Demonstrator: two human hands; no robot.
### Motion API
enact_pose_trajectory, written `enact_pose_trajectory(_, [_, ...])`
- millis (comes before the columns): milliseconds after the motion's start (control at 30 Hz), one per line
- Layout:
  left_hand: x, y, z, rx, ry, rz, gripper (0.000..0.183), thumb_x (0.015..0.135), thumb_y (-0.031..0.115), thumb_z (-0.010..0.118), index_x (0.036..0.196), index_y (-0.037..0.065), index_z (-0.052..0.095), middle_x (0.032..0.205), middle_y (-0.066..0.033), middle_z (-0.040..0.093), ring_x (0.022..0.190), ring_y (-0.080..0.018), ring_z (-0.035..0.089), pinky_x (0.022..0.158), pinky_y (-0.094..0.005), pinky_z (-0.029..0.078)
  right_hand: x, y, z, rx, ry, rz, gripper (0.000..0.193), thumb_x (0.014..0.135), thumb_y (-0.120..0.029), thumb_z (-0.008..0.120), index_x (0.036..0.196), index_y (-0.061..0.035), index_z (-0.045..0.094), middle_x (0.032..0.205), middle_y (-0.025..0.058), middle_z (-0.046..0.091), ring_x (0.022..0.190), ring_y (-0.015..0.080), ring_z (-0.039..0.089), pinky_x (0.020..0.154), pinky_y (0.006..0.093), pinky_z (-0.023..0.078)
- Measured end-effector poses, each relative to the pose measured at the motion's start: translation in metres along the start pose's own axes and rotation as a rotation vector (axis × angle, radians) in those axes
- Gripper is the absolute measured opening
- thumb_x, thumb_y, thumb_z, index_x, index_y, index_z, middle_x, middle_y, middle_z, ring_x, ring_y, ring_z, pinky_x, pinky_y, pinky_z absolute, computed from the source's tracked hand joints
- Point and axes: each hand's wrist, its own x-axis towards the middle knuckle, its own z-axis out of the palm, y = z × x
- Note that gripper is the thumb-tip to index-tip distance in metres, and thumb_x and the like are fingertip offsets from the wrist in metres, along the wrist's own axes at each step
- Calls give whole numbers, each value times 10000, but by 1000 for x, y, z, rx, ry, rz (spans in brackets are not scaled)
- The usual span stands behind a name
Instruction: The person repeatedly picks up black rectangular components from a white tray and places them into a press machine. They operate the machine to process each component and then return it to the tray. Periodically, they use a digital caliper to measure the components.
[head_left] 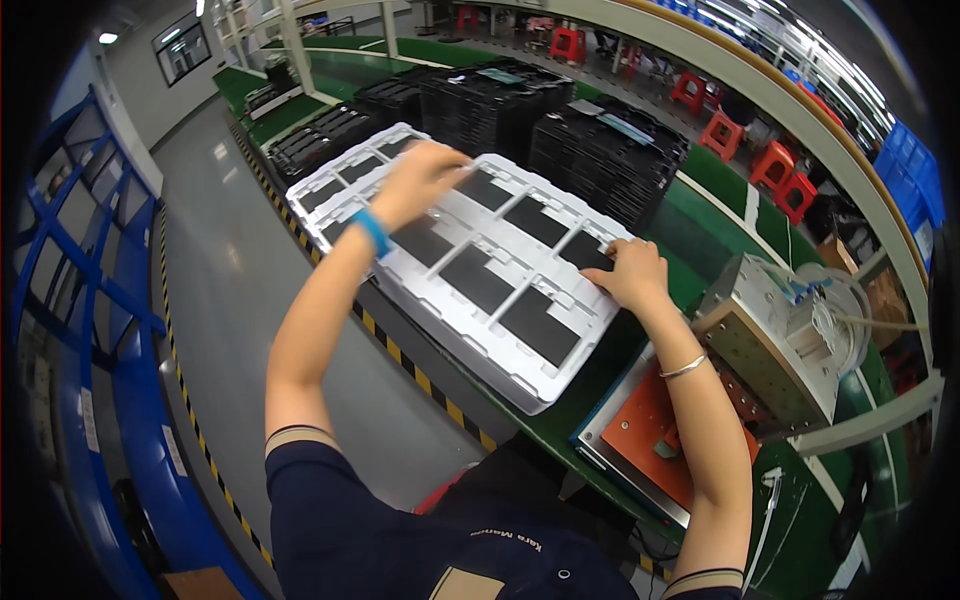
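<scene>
The left hand (420, 182) is blurred above the white tray (450, 335) on the green worktop (700, 215); whether its grip is closed, I cannot tell. The right hand (637, 272), thumb and fingers apart, touches the tray's right end.

white tray (468, 337): smooth plastic | dark panels (478, 281): matt | machine housing (772, 345): metal | shirt (330, 510): cloth
</scene>
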Motion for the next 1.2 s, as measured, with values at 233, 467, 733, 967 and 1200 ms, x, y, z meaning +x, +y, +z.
enact_pose_trajectory(233, [45,-22,96,350,-149,265,277,871,352,673,880,83,738,825,-46,693,875,-262,594,739,-401,499,16,-5,-5,99,-69,65,621,617,-372,893,1104,-63,663,1069,160,703,1061,341,632,876,448,496])
enact_pose_trajectory(467, [60,-22,100,347,-74,327,346,889,393,644,748,105,774,694,-24,662,789,-242,570,745,-395,464,-34,-18,-28,332,316,-255,306,787,-61,748,1054,-27,604,985,180,691,930,372,664,790,417,524])
enact_pose_trajectory(733, [61,34,77,130,104,271,481,936,414,607,586,93,686,589,-55,594,733,-251,524,805,-394,407,-212,29,-100,514,355,-77,289,742,22,800,992,24,657,926,114,710,722,169,668,658,267,508])
enact_pose_trajectory(967, [40,116,131,135,-207,354,461,927,383,614,583,81,658,603,-78,585,792,-287,551,815,-432,422,-285,113,-82,966,177,409,317,748,38,789,1034,81,660,998,101,682,951,153,630,827,281,501])
enact_pose_trajectory(1200, [31,208,98,-274,-125,398,156,804,119,718,739,64,587,808,-78,580,812,-307,539,801,-423,426,-275,106,-59,254,368,128,204,736,-108,803,917,-54,725,906,66,641,853,283,558,783,371,462])
